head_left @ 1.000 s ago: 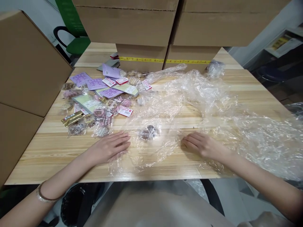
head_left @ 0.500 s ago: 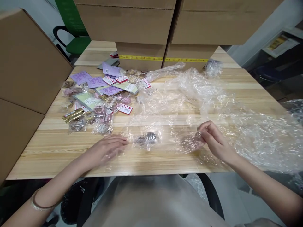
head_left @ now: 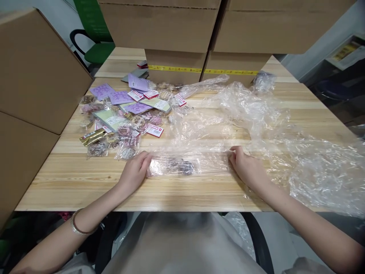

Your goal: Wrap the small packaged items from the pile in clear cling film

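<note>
Clear plastic wrap (head_left: 213, 161) is stretched in a folded band between my two hands near the table's front edge. My left hand (head_left: 134, 167) is closed on the band's left end, fingers curled. At the other end my right hand (head_left: 245, 165) pinches the wrap between thumb and fingers. Inside the band, under the film, lies a small dark item (head_left: 186, 167); its kind cannot be made out through the glare. The wrap runs on from the band towards the back and to the right, crumpled.
A heap of small packaged items with purple cards (head_left: 119, 97) and white labels lies on the left of the wooden table (head_left: 71, 190). Cardboard boxes (head_left: 176, 30) stand at the back, and another carton (head_left: 34, 68) at the left. Crumpled film (head_left: 322, 179) covers the right side.
My left hand has gone from lying flat on the film to gripping its end. My right hand has shifted slightly left. The film over the dark item is now folded into a taut band.
</note>
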`<state>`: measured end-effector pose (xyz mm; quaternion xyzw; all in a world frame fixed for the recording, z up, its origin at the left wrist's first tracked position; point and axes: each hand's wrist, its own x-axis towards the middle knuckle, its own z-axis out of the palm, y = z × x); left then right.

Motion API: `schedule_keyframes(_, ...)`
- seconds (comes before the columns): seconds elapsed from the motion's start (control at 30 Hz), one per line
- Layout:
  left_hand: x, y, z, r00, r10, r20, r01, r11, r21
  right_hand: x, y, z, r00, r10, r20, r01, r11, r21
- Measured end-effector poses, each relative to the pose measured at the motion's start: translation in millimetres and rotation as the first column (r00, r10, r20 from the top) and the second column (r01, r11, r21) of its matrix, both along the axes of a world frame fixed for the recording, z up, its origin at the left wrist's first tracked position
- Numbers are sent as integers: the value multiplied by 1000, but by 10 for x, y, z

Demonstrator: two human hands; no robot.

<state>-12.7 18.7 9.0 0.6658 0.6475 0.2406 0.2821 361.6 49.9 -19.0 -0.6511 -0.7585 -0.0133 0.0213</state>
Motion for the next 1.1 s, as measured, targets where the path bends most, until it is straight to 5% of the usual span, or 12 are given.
schedule_keyframes(0.17, 12, 46, -36, 957, -55, -284, 93, 988, 123, -57, -4, 102, 986, -16, 167, 4, 997, 73)
schedule_keyframes(0.23, 0, 38, -56, 923, 22, -385, 115, 937, 331, -72, -26, 167, 983, 9, 185, -50, 975, 216)
schedule_keyframes(0.3, -4, 16, -50, 909, 40, -416, 239, 765, 598, -103, -70, 243, 978, 140, 157, -188, 913, 363)
schedule_keyframes(0.37, 11, -10, -17, 875, -153, -459, 460, 559, 690, -169, -129, 310, 914, 399, 67, -394, 838, 377)
schedule_keyframes(0.4, 25, -20, 4, 822, -294, -488, 567, 507, 649, -216, -157, 329, 847, 532, -8, -501, 802, 325)
schedule_keyframes(0.43, 41, -26, 23, 760, -417, -498, 650, 503, 570, -268, -181, 333, 768, 633, -98, -597, 763, 249)
schedule_keyframes(0.5, 68, -18, 43, 702, -548, -455, 706, 616, 348, -369, -208, 287, 665, 698, -268, -702, 706, 97)
schedule_keyframes(0.57, 67, 15, 31, 718, -572, -396, 668, 727, 158, -434, -203, 185, 657, 666, -352, -709, 705, 11)
schedule_keyframes(0.63, 31, 62, -6, 729, -585, -355, 643, 764, 63, -445, -180, 69, 669, 640, -377, -694, 720, -10)
schedule_keyframes(0.9, -184, 179, -53, 646, -685, -337, 736, 676, 37, -354, -131, 1, 670, 636, -382, -694, 720, -20)
schedule_keyframes(1.1, -161, 143, -40, 627, -664, -407, 737, 676, 32, -409, -153, -4, 682, 661, -313, -697, 717, -3)
